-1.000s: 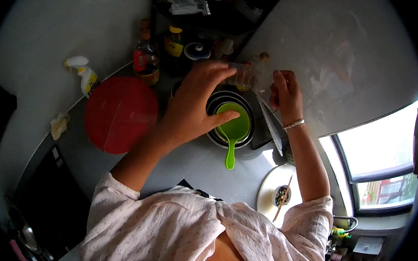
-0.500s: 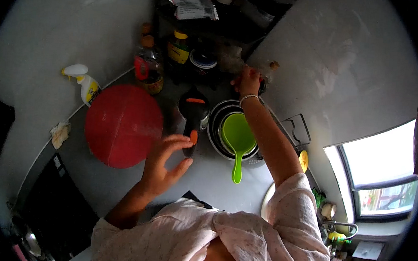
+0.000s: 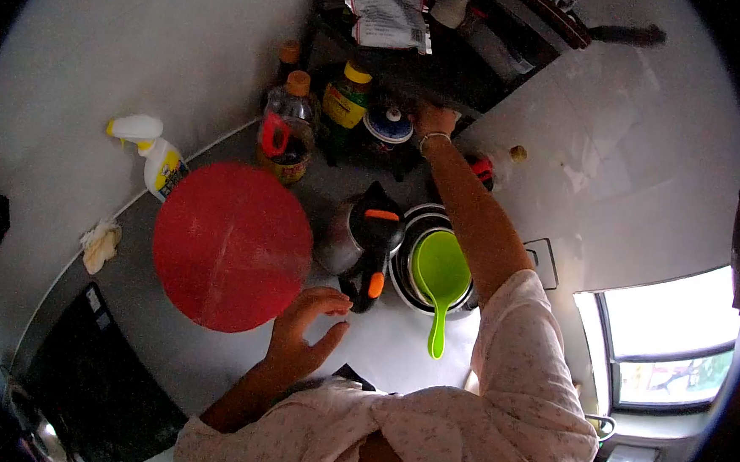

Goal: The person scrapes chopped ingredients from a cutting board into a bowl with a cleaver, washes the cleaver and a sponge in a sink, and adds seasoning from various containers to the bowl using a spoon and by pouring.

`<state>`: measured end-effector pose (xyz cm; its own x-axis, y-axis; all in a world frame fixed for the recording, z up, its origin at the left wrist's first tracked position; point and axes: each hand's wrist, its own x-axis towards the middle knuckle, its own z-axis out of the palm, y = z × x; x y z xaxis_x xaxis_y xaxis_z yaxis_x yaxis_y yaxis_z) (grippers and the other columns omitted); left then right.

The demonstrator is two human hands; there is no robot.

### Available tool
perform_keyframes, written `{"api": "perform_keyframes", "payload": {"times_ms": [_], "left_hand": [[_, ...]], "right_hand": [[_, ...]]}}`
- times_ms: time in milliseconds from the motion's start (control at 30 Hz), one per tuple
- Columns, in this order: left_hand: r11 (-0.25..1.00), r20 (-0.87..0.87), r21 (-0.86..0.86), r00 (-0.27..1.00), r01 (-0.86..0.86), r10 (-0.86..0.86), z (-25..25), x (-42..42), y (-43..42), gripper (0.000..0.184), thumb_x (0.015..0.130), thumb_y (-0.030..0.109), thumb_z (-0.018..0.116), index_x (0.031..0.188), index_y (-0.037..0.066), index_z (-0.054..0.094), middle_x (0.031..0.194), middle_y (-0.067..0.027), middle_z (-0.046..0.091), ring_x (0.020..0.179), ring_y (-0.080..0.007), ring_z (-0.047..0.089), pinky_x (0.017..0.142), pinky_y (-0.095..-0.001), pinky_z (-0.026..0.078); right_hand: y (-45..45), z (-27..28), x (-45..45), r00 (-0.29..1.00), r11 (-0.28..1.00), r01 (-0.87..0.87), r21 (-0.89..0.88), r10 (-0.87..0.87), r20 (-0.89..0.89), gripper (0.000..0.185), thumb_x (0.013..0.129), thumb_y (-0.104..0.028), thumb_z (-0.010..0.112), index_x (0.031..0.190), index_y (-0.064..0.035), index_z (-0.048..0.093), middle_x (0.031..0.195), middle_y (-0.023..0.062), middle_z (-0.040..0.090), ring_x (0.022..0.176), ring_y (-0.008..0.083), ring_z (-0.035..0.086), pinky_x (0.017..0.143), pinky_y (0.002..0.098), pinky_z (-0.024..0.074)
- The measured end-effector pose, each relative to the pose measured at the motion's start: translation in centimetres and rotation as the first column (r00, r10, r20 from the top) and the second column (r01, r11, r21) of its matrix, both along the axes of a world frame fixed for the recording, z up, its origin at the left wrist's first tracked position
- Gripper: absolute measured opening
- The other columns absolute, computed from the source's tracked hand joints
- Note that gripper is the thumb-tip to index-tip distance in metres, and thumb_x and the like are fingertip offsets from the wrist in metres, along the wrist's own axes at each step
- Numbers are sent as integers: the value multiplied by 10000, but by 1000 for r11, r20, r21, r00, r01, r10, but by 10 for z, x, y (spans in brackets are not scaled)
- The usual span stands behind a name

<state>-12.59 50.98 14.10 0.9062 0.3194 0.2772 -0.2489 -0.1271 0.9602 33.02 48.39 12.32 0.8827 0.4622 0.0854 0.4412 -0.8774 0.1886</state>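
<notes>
The left hand [image 3: 303,333], thumb and fingers moderately apart, is at seven o'clock of the kettle [image 3: 377,234], and the blue-lidded jar [image 3: 387,129] could tip if bumped by the right hand [image 3: 435,121] at its three o'clock, whose grip I cannot tell.

Reading labels: I am making out no legible text; print on the silver packet [image 3: 390,14], spray bottle [image 3: 164,166] and yellow-capped bottle [image 3: 344,107] is appearing too small or blurred.
</notes>
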Motion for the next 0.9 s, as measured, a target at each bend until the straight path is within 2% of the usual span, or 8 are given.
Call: {"api": "perform_keyframes", "payload": {"times_ms": [67, 100, 233, 300, 400, 633, 733, 900], "left_hand": [[1000, -37, -19, 999, 10, -11, -9, 0, 7, 325, 802, 22, 681, 1110, 21, 577, 1082, -132, 600, 946, -201, 606, 845, -342, 498], [999, -73, -36, 997, 19, -22, -12, 0, 10, 321, 804, 23, 680, 1108, 22, 581, 1073, -131, 604, 943, -199, 606, 842, -339, 499], [994, -89, -87, 994, 62, -70, -8, 4, 16, 300, 806, 20, 673, 1095, 30, 593, 1048, -118, 614, 922, -196, 608, 829, -332, 501], [993, -143, -115, 988, 37, -54, -2, 5, 19, 183, 789, 10, 657, 968, 31, 625, 1018, -116, 641, 924, -204, 628, 831, -345, 491], [996, -93, -81, 994, 46, -53, -17, 5, 23, 278, 804, 7, 667, 1074, 36, 605, 1028, -115, 629, 883, -197, 621, 807, -326, 508], [994, -179, -103, 983, 22, -40, -22, 4, 28, 235, 813, 11, 660, 1043, 20, 615, 1019, -116, 627, 893, -198, 627, 825, -310, 498], [972, -249, -234, 966, 8, -68, -22, 6, 26, 148, 838, 73, 652, 977, 30, 622, 997, -109, 639, 960, -204, 610, 898, -361, 463], [976, -166, -218, 984, 22, -60, -32, 7, 13, 206, 829, 3, 633, 1033, 11, 607, 1029, -116, 614, 882, -179, 616, 830, -300, 479]], "right_hand": [[14, -26, 21, 957, 856, -80, 511, -78, 280, 382, 842, -326, 668, 1186, -168, 620, 1117, 103, 645, 1019, 330, 593, 849, 427, 476], [22, -26, 25, 957, 856, -79, 511, -78, 279, 382, 842, -326, 668, 1186, -168, 620, 1117, 103, 645, 1019, 330, 593, 849, 427, 476], [59, -31, 34, 983, 991, 89, 101, -72, -167, 468, 905, -402, 534, 1309, -165, 522, 1381, 119, 481, 1252, 344, 448, 1025, 458, 375], [71, -33, 34, 967, 993, 118, 22, -110, -229, 503, 928, -415, 478, 1361, -160, 474, 1448, 120, 417, 1311, 347, 396, 1062, 467, 345], [87, -35, 39, 959, 993, 117, -19, -118, -257, 481, 926, -392, 490, 1339, -143, 489, 1392, 117, 453, 1255, 338, 431, 1022, 454, 367], [88, -39, 53, 972, 995, 87, 51, -74, -221, 432, 923, -338, 516, 1287, -104, 525, 1262, 109, 538, 1123, 318, 514, 929, 424, 418], [82, -34, 48, 982, 990, 44, 133, -18, -190, 412, 921, -315, 528, 1264, -88, 540, 1206, 106, 574, 1066, 310, 549, 889, 411, 440], [46, -7, -3, 982, 879, -109, 465, 167, -87, 377, 919, -276, 546, 1227, -60, 565, 1113, 101, 634, 972, 295, 608, 822, 389, 477]]}}
